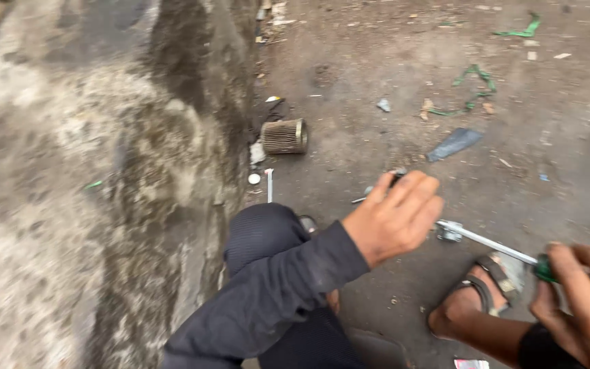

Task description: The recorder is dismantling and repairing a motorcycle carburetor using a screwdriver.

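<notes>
Crouching low over a dirt floor, the person reaches forward with the left hand (394,217), its fingers (414,188) curled downward over a small dark and metallic object (396,175) lying on the ground; the hand covers most of that object, so I cannot tell whether it is actually gripped or only touched, nor what it is. The left arm wears a dark long sleeve (274,287) that crosses over a bent knee in dark trousers (261,232). At the lower right, the right hand (582,307) is closed around the green handle (544,270) of a long tool whose slim metal shaft (486,240) runs up and to the left, ending in a small metal fitting (451,232) just beside the left hand. Below the shaft, a foot in a brown strapped sandal (483,287) rests on the ground. To the left rises a rough, mottled grey stone wall (90,184). Near its base lies a cylindrical pleated filter (285,136) on its side, with a small white round cap (254,179) and a thin pale stick (269,183) close by. Farther off on the dirt lie a flat grey-blue scrap (453,143) and tangled green strips (476,85), well apart from both hands.
</notes>
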